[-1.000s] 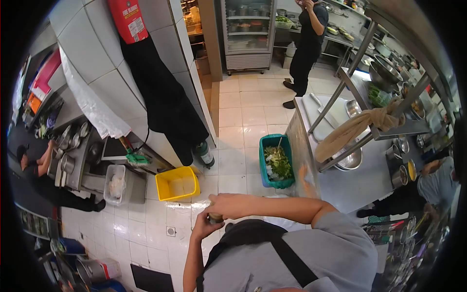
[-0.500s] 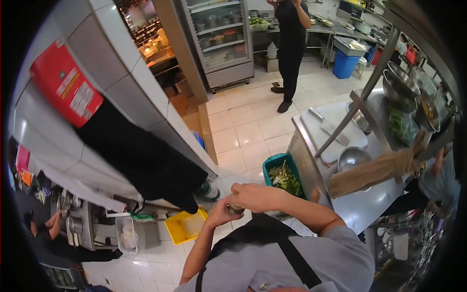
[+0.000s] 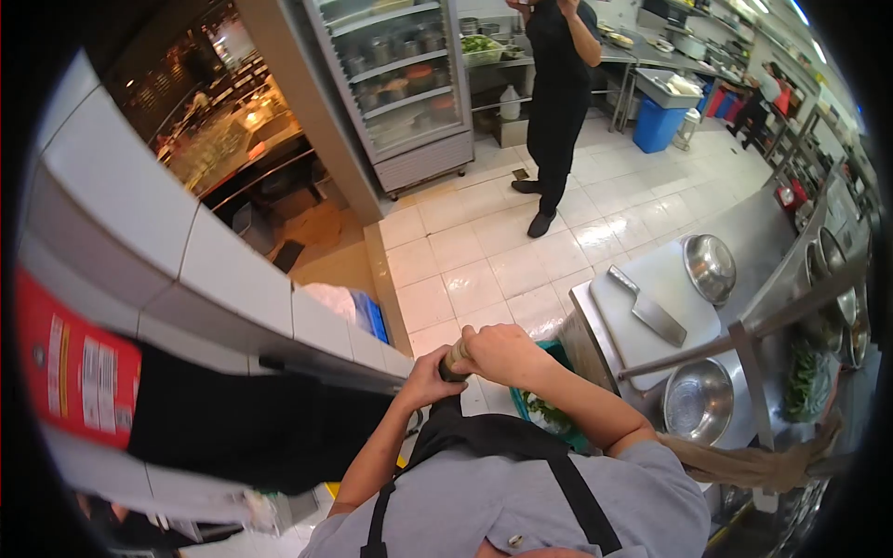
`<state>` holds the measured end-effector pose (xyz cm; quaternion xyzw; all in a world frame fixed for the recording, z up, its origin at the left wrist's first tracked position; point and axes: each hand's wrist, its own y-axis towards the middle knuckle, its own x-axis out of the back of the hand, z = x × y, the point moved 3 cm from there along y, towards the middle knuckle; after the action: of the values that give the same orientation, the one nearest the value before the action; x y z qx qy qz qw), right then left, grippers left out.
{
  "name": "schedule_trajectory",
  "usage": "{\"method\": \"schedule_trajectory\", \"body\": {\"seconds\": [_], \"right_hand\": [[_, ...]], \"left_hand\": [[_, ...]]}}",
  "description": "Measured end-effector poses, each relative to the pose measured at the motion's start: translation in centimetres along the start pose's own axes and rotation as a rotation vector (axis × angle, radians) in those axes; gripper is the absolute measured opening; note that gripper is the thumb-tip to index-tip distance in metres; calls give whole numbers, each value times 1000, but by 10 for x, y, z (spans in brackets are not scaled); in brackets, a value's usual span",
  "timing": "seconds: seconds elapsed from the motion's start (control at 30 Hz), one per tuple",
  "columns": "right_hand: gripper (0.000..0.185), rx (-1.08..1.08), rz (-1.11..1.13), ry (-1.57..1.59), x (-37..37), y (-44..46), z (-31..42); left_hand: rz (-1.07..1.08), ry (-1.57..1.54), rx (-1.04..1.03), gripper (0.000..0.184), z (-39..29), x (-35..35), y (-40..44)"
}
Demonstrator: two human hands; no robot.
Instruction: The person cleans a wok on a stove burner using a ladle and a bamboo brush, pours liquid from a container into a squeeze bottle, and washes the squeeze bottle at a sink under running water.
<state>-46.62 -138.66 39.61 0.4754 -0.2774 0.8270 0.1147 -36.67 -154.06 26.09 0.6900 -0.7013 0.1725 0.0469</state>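
In front of my chest, my left hand (image 3: 428, 381) is closed around the lower, darker part of a small cylindrical container (image 3: 454, 361). It looks like a jar, with a tan-green upper part. My right hand (image 3: 504, 353) grips its upper part from the right side, fingers curled over it. Both hands cover much of the container, so its label and contents cannot be made out. Below my right forearm, partly hidden, stands a teal bin (image 3: 555, 352) with leafy greens in it.
To the right, a steel counter (image 3: 595, 325) carries a white cutting board (image 3: 642, 346), a cleaver (image 3: 651, 312) and metal bowls (image 3: 711, 268). A tiled wall (image 3: 237, 270) with a hanging black cloth (image 3: 251, 418) is close on the left. Ahead stand a person (image 3: 558, 112) and a glass-door fridge (image 3: 395, 93).
My view has swung and moved forward, bringing the doorway and counter nearer. My hands stay together on the container, more of which now shows. The teal bin is more covered by my arm.
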Motion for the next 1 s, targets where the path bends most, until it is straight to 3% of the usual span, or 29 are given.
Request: {"method": "schedule_trajectory", "body": {"seconds": [0.1,0.2,0.3,0.4,0.47,0.53,0.6,0.7,0.8,0.9,1.0], "right_hand": [[46,368,-395,4,16,34,-29],[47,301,-308,86,38,85,-60],[46,-207,-117,87,81,120,-74],[43,-467,-147,205,107,133,-106],[47,-305,-435,179,112,128,-127],[49,-274,-546,190,125,129,-148],[49,-384,-476,257,141,135,-172],[51,-744,-269,294,165,150,-221],[50,-629,-531,350,182,143,-247],[54,-351,-642,377,191,159,-296],[53,-727,-407,344,220,172,-339]], "left_hand": [[97,-64,-35,55,8,29,70],[208,-40,-79,52,-5,58,135],[266,23,-172,46,-5,76,201],[355,151,-187,43,-34,88,265],[399,97,-238,46,-47,86,305],[394,37,-330,49,-62,79,342],[490,66,-361,43,-72,68,384],[602,139,-361,42,-81,52,434],[645,129,-384,44,-97,37,483],[676,51,-419,46,-114,21,532],[778,223,-314,53,-122,15,581]]}}
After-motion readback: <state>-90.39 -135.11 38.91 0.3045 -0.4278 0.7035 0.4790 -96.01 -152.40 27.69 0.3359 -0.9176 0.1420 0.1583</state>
